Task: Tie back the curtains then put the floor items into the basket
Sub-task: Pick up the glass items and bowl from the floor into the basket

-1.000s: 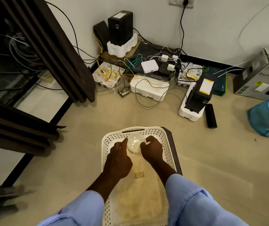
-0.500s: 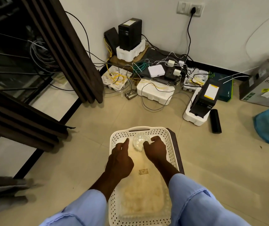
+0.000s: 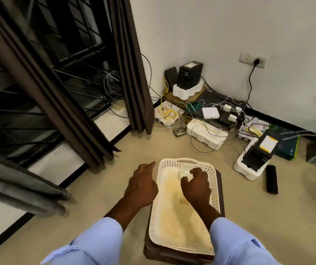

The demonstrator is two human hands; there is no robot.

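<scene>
One basket (image 3: 216,186) holds one clear bowl (image 3: 184,172), gripped by the right hand (image 3: 196,185); left hand (image 3: 141,186) loosely curled, empty.

Two bare hands, left hand (image 3: 141,185) and right hand (image 3: 196,185), no rings, watch or gloves visible. Bare wrists and part of each forearm showing beyond the cuffs. Long light-blue sleeves on both arms: left sleeve (image 3: 94,243) and right sleeve (image 3: 237,245), of smooth, shirt-like cloth with soft folds and creases. Stitched seam and a small darker-blue fold near the right cuff. Plain fabric, without pattern or markings.
</scene>
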